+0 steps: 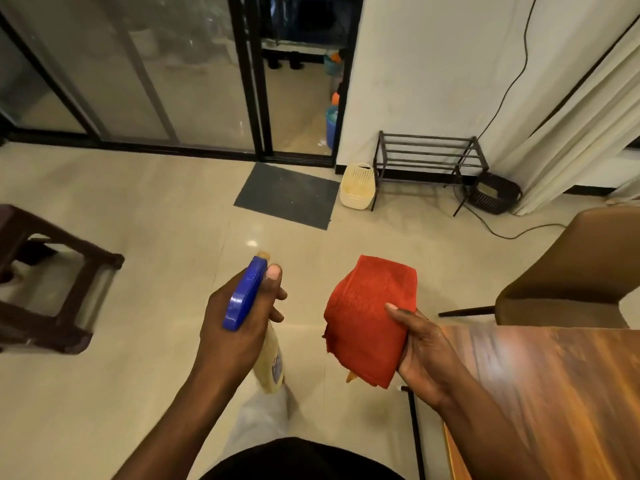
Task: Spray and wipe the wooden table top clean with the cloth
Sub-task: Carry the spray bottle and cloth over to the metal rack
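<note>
My left hand (235, 327) grips a spray bottle (272, 365) by its blue trigger head (244, 294); the pale yellow body hangs below the hand. My right hand (422, 351) holds a folded red cloth (369, 317) from its right side, thumb on top. Both hands are over the tiled floor, left of the wooden table top (547, 393), which fills the lower right corner. My right forearm crosses the table's near left edge. Nothing touches the table surface besides that arm.
A brown chair (568, 271) stands at the table's far side. A dark stool (45, 282) is at the left. Further off lie a grey mat (287, 194), a cream basket (358, 185), a black rack (429, 157) and a floor cable (512, 233).
</note>
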Demonstrator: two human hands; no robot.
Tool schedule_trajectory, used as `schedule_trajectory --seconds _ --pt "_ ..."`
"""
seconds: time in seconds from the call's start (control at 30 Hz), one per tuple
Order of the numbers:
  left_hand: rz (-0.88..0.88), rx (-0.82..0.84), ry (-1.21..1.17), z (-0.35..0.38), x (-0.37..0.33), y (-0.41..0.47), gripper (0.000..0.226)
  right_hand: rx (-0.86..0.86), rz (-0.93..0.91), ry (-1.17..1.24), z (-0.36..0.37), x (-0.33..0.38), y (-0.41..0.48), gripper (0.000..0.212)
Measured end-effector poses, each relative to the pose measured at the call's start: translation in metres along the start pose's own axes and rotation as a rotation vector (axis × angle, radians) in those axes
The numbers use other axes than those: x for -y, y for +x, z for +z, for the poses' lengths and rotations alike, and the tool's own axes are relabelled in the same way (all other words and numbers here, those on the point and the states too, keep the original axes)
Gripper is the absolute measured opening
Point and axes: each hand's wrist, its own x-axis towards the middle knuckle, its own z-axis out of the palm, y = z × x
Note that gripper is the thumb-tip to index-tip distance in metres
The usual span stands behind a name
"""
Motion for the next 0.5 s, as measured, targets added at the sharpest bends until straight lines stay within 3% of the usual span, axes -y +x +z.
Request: schedule_trajectory --seconds 0.2,0.5 --pt "0.040 0.134 0.016 0.019 -0.030 0.132 0.051 -0.101 -0.031 0.064 0.034 0.052 0.072 0.054" --pt "0.080 0.332 0.050 0.089 -0.090 0.299 0.060 -0.223 -0.146 0.116 0.045 0.146 0.160 0.068"
